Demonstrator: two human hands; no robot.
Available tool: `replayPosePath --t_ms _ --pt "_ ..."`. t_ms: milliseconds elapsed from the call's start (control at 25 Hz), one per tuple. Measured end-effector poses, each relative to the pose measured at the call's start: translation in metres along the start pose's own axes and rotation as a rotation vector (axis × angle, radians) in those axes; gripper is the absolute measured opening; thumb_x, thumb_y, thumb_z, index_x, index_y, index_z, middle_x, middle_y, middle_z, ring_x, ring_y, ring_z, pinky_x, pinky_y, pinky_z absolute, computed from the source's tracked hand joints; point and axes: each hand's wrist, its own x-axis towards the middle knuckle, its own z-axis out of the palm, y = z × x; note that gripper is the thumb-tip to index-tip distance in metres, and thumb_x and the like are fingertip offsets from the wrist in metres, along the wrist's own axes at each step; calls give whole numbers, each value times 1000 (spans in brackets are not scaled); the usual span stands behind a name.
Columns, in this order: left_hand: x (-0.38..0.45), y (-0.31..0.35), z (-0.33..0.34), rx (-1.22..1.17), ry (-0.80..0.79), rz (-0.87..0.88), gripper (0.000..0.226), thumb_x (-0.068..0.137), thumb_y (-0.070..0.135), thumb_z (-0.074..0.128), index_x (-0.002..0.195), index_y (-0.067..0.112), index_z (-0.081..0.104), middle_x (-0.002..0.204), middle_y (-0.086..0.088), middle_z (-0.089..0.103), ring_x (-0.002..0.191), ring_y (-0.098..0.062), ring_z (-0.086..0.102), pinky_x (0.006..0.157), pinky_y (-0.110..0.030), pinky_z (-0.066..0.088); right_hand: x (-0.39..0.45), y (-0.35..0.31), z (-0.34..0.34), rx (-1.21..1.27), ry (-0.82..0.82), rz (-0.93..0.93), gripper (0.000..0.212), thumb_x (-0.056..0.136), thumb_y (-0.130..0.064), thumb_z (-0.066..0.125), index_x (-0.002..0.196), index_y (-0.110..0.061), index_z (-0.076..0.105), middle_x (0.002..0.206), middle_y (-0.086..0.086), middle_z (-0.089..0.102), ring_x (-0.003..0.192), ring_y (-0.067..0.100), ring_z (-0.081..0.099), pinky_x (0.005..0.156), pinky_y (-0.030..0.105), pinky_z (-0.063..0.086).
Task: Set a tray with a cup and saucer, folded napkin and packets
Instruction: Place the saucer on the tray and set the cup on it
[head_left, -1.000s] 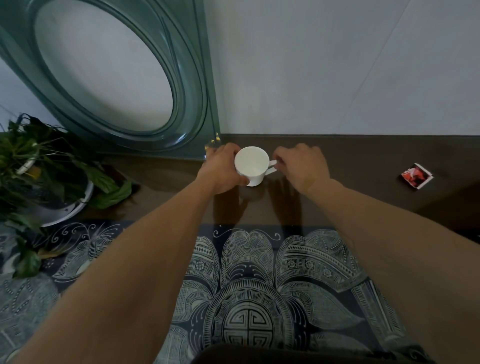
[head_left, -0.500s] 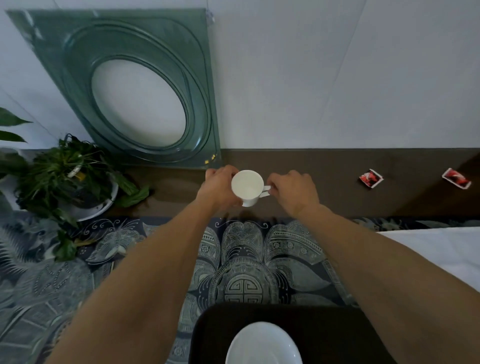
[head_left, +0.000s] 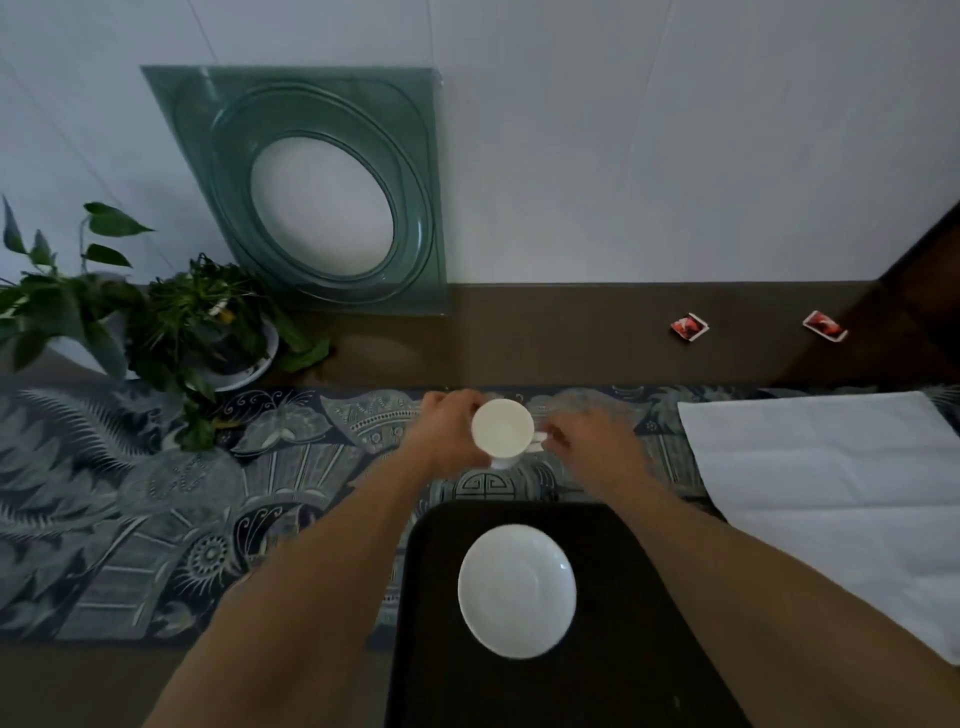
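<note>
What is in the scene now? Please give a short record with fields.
cup: white, held by both hands
left hand: around the cup body
right hand: at the handle
saucer: empty, on the tray
tray: black, near edge
napkin: white, spread flat, right of tray
packets: two, red, far right by the wall
plants: far left

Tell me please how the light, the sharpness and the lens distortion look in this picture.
Head view: dim, cool, even light with no strong glare; the black tray is nearly featureless; the white cup and the right hand look slightly smeared, the left hand less so; the saucer is sharper; the wide lens bends the wall's base line and stretches the forearms.
</note>
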Motion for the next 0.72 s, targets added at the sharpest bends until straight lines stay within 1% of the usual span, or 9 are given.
replayPosePath --t_ms 80,160,280,400,520,720 --pt "-25 -5 16 3 -30 5 81 57 24 88 125 32 46 128 1 47 131 -26 29 108 -50 31 -32 -3 12 12 -15 10 17 92 -34 59 106 -28 65 88 -2 67 88 19 58 78 35 46" --pt "-46 -12 32 20 -48 33 81 56 25 87 126 32 46 129 1 49 131 -25 29 108 -51 35 -59 -5 25 22 -33 23 15 91 -36 59 103 -28 65 87 -3 66 88 18 58 76 33 42" --pt "-74 -21 52 10 -71 41 80 57 25 86 126 29 47 127 3 51 129 -22 28 103 -42 37 -92 -3 40 61 -57 42 15 91 -38 58 101 -29 65 89 -6 66 89 15 58 82 35 47" --pt "-94 -26 69 24 -93 55 78 58 27 85 127 29 48 125 5 54 127 -20 28 98 -39 37 -117 0 52 81 -100 58 19 92 -40 56 107 -31 63 90 -8 66 92 14 56 82 35 47" --pt "-107 -28 79 25 -127 50 77 60 28 84 127 30 47 127 8 53 128 -19 28 102 -43 38 -135 -1 60 106 -109 82 21 91 -41 58 109 -31 62 90 -9 67 94 13 55 84 34 46" --pt "-119 -28 88 23 -166 42 78 62 18 81 131 28 46 130 6 51 130 -21 25 106 -47 36 -155 -7 67 150 -141 142 23 90 -41 61 110 -31 63 93 -10 68 97 11 55 87 35 47"
